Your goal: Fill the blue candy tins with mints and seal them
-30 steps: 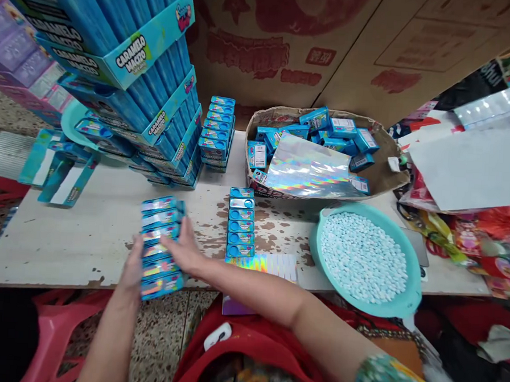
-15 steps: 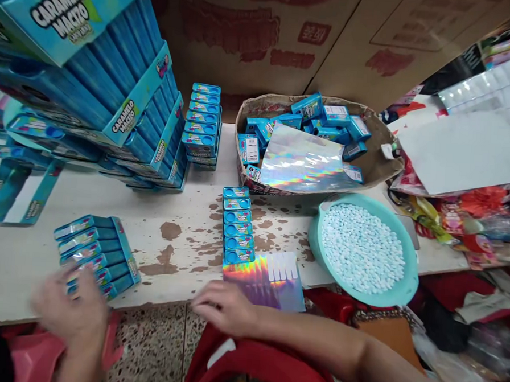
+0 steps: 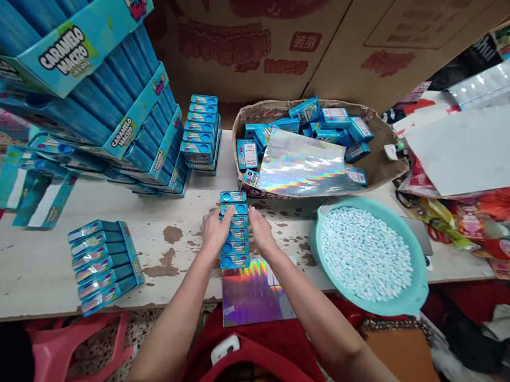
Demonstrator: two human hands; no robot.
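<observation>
A row of small blue candy boxes [image 3: 236,234] stands in front of me on the worn white table, its near end by a shiny holographic sheet [image 3: 249,305]. My left hand [image 3: 215,230] presses against the row's left side near the far end, with the thumb over a box top. Opposite it, my right hand [image 3: 261,232] has its fingertips against the right side of the same boxes. Between them both hands grip the row; the far fingers are partly hidden. To the left lies a display tray [image 3: 106,266] filled with blue candy boxes, tilted toward the table's front edge.
Tall stacked display trays [image 3: 125,133] rise at the left, beside another stack of small boxes [image 3: 200,134]. Behind is a cut-down carton [image 3: 380,163] holding loose boxes and a holographic sheet. A turquoise basin [image 3: 421,291] of pale candies stands at the right.
My left hand has left the tray on the left and come to the row of boxes. My right hand has moved forward from the table edge to the row's right side.
</observation>
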